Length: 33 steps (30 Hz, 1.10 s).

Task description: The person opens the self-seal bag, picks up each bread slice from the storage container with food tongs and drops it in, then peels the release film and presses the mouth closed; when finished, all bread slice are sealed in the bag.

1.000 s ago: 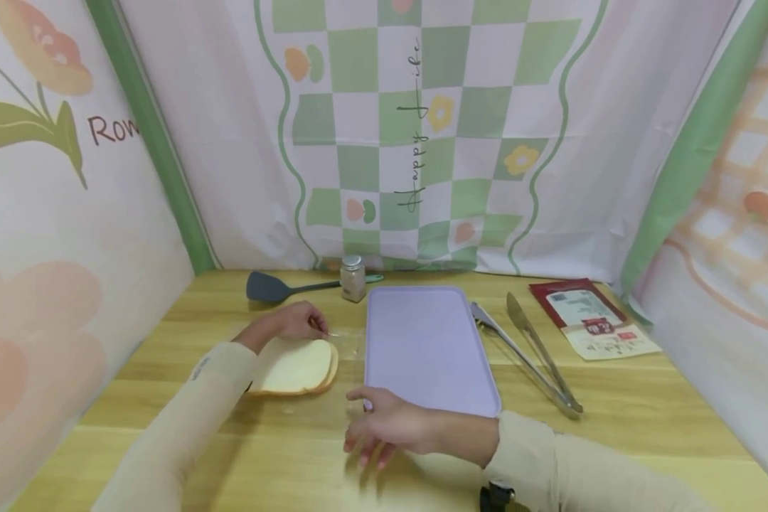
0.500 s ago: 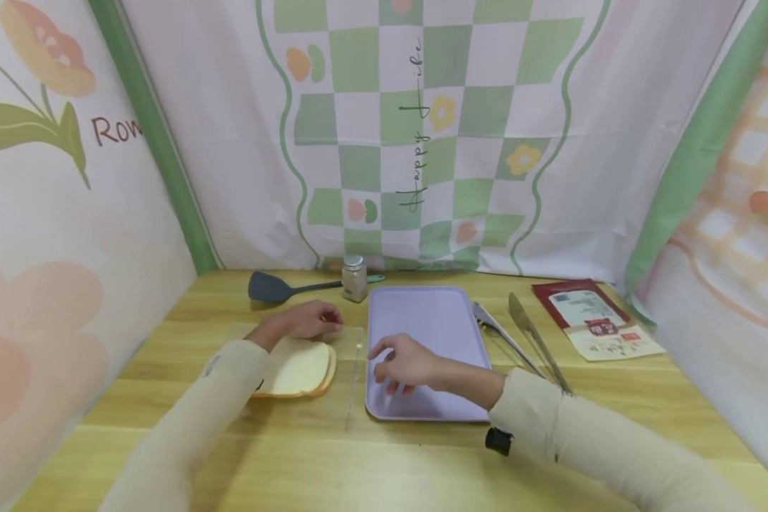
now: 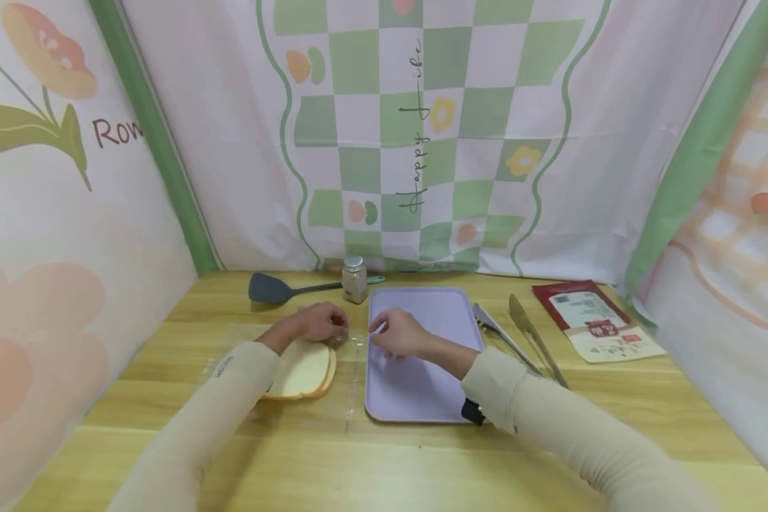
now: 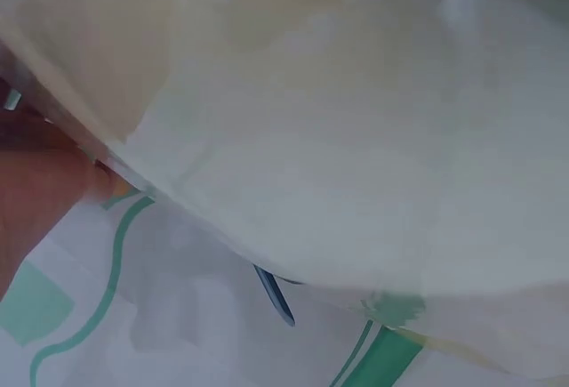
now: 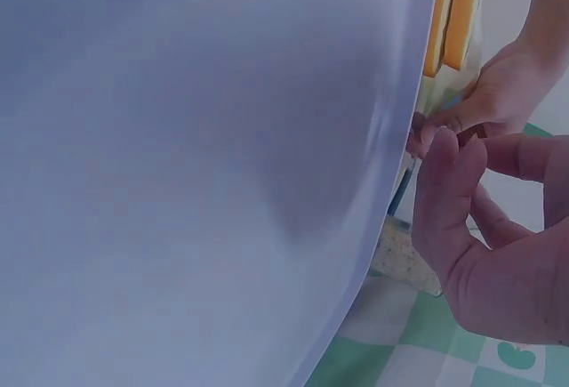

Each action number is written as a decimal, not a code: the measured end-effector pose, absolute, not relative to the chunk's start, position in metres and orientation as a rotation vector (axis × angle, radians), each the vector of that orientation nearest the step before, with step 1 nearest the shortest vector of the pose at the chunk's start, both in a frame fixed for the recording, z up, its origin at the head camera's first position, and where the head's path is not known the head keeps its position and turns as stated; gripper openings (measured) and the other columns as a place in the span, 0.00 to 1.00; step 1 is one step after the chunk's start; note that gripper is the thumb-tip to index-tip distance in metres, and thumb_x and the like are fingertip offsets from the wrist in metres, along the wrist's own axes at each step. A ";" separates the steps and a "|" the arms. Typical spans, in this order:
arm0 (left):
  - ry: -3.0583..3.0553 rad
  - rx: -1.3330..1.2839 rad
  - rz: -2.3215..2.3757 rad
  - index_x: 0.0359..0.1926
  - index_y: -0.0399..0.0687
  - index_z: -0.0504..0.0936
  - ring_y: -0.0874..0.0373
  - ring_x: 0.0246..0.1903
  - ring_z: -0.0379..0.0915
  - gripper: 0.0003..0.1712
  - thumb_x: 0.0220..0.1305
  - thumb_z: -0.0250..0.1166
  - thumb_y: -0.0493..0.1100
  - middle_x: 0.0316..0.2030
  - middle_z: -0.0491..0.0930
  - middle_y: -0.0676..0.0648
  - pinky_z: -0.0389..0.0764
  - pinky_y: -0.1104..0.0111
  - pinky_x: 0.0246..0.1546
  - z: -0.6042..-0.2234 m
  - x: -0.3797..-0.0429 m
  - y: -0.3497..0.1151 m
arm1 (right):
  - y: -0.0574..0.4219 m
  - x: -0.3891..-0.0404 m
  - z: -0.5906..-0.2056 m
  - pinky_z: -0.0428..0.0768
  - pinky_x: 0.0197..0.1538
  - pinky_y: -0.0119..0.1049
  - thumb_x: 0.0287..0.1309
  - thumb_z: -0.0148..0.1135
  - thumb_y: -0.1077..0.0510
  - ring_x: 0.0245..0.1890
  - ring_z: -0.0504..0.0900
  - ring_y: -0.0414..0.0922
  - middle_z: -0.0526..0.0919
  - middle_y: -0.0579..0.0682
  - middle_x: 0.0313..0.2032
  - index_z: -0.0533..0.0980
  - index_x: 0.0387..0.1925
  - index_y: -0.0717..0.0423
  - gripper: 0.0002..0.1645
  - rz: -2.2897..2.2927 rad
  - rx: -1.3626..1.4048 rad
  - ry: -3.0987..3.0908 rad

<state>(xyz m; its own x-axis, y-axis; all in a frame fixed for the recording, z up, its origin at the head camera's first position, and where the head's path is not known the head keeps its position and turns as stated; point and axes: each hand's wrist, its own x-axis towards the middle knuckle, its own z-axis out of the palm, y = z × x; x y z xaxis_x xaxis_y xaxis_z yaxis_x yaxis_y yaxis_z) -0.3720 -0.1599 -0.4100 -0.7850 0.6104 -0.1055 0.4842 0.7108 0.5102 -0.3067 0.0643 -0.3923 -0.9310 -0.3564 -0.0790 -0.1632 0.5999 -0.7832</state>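
Slices of white bread (image 3: 302,371) lie inside a clear plastic bag (image 3: 352,387), flat on the table left of the tray. My left hand (image 3: 321,322) pinches the bag's far edge near its open end. In the left wrist view, the fingers (image 4: 44,178) hold that edge beside the blurred pale bag. My right hand (image 3: 400,333) is above the lilac tray (image 3: 422,391), thumb and forefinger pinching at the bag's far right corner. The right wrist view shows those two fingertips meeting close to the left hand (image 5: 507,93); the film between them hardly shows.
Behind the bag, a spatula (image 3: 270,288) lies by a glass shaker jar (image 3: 355,280). Metal tongs (image 3: 534,338) rest right of the tray, and a red and cream pouch (image 3: 596,320) lies farther right. A checked curtain (image 3: 422,142) hangs at the table's back edge.
My right hand has moved from the tray's near left corner up and away, over the tray to beside my left hand. The left hand has shifted slightly right along the bag's edge.
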 end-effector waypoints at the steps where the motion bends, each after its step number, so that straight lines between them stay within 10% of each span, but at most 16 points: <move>1: 2.661 0.864 0.678 0.37 0.47 0.85 0.61 0.34 0.76 0.07 0.67 0.62 0.42 0.31 0.83 0.54 0.76 0.61 0.46 -0.409 -0.371 -0.160 | 0.062 -0.309 -0.392 0.79 0.17 0.34 0.58 0.62 0.64 0.17 0.79 0.41 0.86 0.52 0.31 0.80 0.44 0.61 0.12 -1.233 -0.435 2.617; 11: 2.623 0.917 0.790 0.38 0.42 0.84 0.60 0.38 0.77 0.07 0.68 0.59 0.39 0.34 0.84 0.51 0.78 0.64 0.47 -0.409 -0.372 -0.164 | 0.045 -0.325 -0.393 0.82 0.35 0.32 0.54 0.67 0.63 0.29 0.82 0.43 0.87 0.52 0.31 0.84 0.33 0.63 0.06 -1.081 -0.614 2.860; 33: 2.486 1.043 0.962 0.40 0.37 0.86 0.61 0.37 0.78 0.08 0.69 0.61 0.37 0.36 0.86 0.46 0.79 0.70 0.41 -0.417 -0.369 -0.161 | 0.037 -0.343 -0.409 0.70 0.21 0.25 0.62 0.62 0.64 0.17 0.72 0.37 0.82 0.47 0.18 0.84 0.26 0.62 0.10 -1.074 -0.697 2.770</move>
